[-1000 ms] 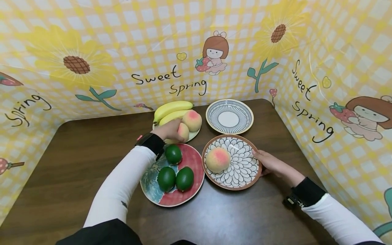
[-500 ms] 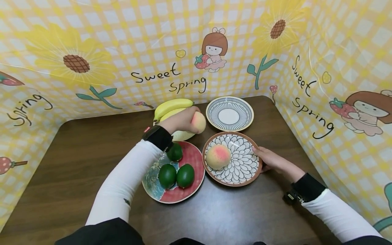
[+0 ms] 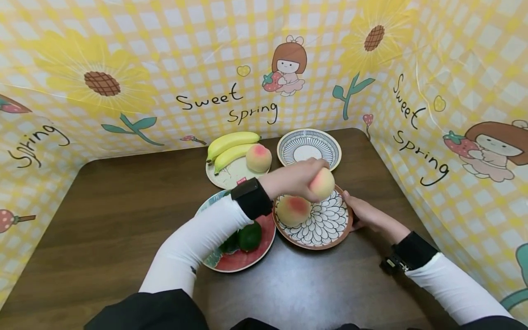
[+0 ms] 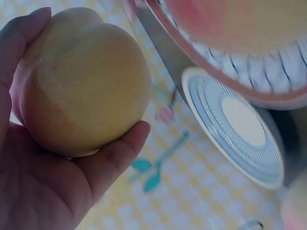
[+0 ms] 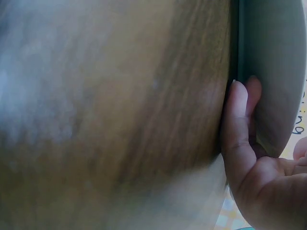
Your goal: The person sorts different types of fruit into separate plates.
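Carry step: peach (image 3: 321, 183) is gripped in left hand (image 3: 294, 179) above flower plate (image 3: 330, 224), steadied by right hand (image 3: 363, 213) holding its rim; lowering beside the plated peach (image 3: 292, 210) is needed next.

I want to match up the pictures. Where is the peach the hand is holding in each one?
Head view: the peach is right of centre, gripped by the left hand above the flower plate.
Left wrist view: the peach fills the upper left, in the fingers.
Right wrist view: not in it.
Shared landmark: the striped plate, behind the hand in the head view and at right in the left wrist view.
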`<state>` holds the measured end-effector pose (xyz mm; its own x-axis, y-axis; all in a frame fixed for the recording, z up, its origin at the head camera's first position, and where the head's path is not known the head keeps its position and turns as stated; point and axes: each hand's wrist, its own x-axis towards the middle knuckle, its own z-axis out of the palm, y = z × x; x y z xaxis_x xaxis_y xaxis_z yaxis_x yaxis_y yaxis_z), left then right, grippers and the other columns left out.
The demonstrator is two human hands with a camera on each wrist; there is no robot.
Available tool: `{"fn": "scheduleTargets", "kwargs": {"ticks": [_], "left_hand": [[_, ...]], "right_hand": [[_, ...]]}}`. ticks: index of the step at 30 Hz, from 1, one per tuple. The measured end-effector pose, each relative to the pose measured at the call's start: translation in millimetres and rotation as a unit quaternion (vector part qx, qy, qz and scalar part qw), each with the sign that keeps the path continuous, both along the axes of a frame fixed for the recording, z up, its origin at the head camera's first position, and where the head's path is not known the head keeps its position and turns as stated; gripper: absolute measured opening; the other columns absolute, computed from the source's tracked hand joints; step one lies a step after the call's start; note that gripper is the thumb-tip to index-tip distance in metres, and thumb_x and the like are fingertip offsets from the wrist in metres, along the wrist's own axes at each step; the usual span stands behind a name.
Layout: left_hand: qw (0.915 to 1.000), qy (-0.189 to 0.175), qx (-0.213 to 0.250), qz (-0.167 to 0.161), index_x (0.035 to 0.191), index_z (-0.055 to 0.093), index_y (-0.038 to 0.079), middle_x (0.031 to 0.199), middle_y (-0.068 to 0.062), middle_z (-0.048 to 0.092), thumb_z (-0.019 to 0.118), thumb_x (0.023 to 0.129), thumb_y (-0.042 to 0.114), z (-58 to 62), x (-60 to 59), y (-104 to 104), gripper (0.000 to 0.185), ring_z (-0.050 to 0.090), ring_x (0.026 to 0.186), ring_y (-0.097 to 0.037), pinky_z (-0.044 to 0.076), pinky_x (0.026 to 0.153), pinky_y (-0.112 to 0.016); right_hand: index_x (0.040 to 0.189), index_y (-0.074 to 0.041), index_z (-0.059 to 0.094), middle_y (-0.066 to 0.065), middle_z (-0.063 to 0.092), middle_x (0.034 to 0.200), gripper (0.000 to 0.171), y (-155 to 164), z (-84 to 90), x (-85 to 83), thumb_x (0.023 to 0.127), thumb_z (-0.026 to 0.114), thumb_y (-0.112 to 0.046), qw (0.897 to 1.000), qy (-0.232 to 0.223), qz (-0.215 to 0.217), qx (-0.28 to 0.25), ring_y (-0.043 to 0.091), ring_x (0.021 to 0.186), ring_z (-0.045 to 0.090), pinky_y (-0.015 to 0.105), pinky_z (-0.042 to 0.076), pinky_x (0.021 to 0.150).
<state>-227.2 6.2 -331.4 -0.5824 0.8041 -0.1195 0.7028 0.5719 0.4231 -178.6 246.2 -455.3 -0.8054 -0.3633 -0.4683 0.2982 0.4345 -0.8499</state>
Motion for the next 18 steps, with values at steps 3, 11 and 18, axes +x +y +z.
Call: {"fn": "scheduleTargets", "kwargs": {"ticks": [3, 11, 18], "left_hand": [[0.9993, 0.009, -0.005, -0.036, 0.143, 0.045, 0.005, 0.137, -0.016, 0.057, 0.087, 0.08, 0.024, -7.2, 12.9, 14, 0.078, 0.058, 0.125, -0.027, 0.048, 0.11, -0.037], [0.9918, 0.025, -0.063, -0.109, 0.148, 0.044, 0.006, 0.142, -0.013, 0.057, 0.082, 0.083, 0.019, -35.3, 38.5, 31, 0.076, 0.057, 0.131, -0.025, 0.044, 0.116, -0.032], [0.9857, 0.038, -0.126, -0.106, 0.15, 0.044, 0.01, 0.144, -0.007, 0.058, 0.082, 0.085, 0.023, -52.6, 44.8, 35, 0.077, 0.055, 0.135, -0.02, 0.043, 0.117, -0.029]], "right_hand": [[0.139, 0.01, 0.04, 0.01, 0.064, 0.1, 0.073, 1, -0.6, 0.6, 0.111, 0.007, -0.049, 1.0, 0.001, -0.004, -0.014, 0.01, 0.08, 0.064, 0.031, 0.059, 0.068], [0.13, 0.009, 0.046, 0.001, 0.063, 0.09, 0.071, 1, 0.9, 2.6, 0.11, 0.011, -0.049, 1.0, -0.002, -0.016, -0.016, 0.008, 0.077, 0.064, 0.028, 0.058, 0.066], [0.143, 0.016, 0.035, 0.01, 0.063, 0.101, 0.08, 1, 1.2, 2.8, 0.11, 0.006, -0.052, 1.0, 0.0, -0.004, -0.009, 0.01, 0.08, 0.064, 0.029, 0.059, 0.067]]}}
